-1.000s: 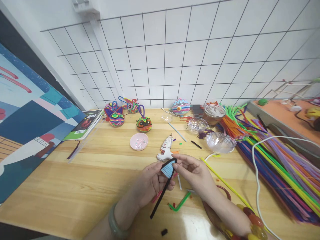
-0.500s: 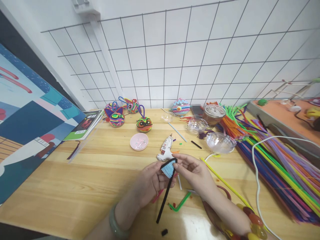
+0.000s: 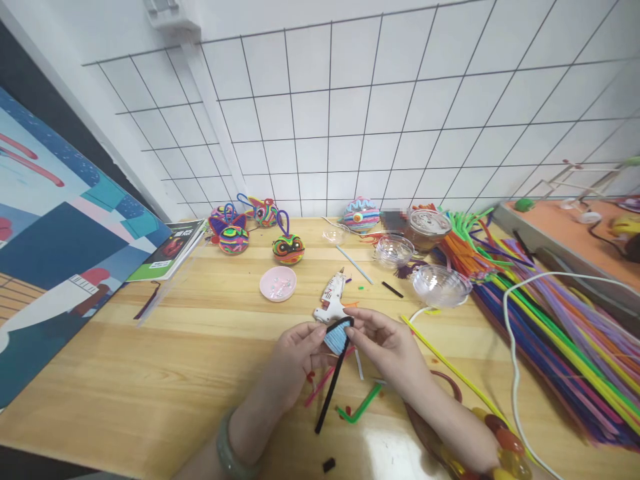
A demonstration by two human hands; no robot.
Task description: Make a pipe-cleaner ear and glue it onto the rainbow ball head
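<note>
Both hands hold a small wedge of light blue pipe cleaners (image 3: pixel 337 339) edged with a black pipe cleaner (image 3: pixel 331 393), whose loose end hangs down toward the table. My left hand (image 3: pixel 295 360) is closed, pinching the wedge's left side between thumb and fingers. On the other side, my right hand (image 3: pixel 387 340) is closed too, its thumb and index finger gripping the black edge at the upper right corner. Just beyond the hands lies a white glue gun (image 3: pixel 331 299). Beneath them are a bent green pipe cleaner (image 3: pixel 363 405) and a pink one (image 3: pixel 320 388).
A pink dish (image 3: pixel 278 285) with small bits stands left of the glue gun. Colourful wrapped balls (image 3: pixel 289 249) sit behind it. Clear plastic bowls (image 3: pixel 442 285), a long heap of pipe cleaners (image 3: pixel 540 347) and a white cord (image 3: pixel 511 333) occupy the right side.
The blue wedge has turned slightly in my fingers, and my left fingers have shifted along its left side. The black tail's lower end has moved a little up and right.
</note>
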